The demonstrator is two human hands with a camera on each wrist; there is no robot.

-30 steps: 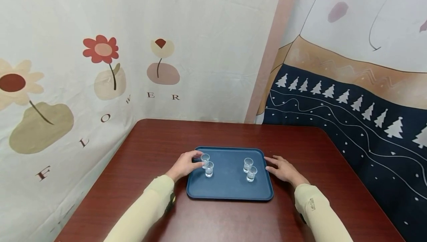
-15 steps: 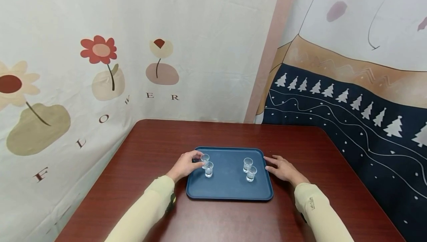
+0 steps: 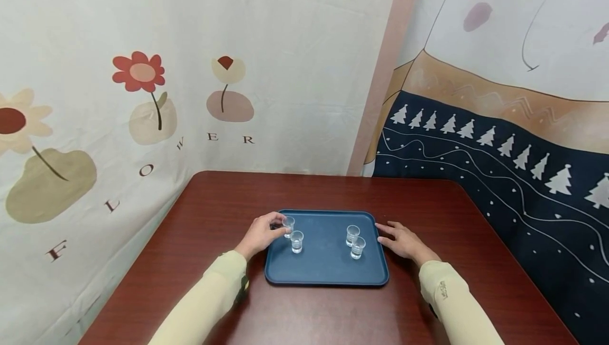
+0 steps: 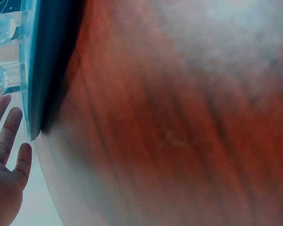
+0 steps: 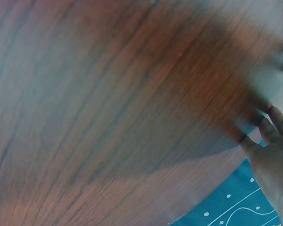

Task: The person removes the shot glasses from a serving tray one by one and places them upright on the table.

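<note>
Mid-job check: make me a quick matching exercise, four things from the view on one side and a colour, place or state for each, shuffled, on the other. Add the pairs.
Things:
1. tray
2. table
3. left hand
4. right hand

Matches:
A. pinching a clear cup
B. at the tray's right edge
C. blue
D. red-brown

Pairs: 1-C, 2-D, 3-A, 4-B

A blue tray (image 3: 323,268) lay flat on the brown table (image 3: 333,313); the right hand (image 3: 403,241) seemed to rest there too.
</note>
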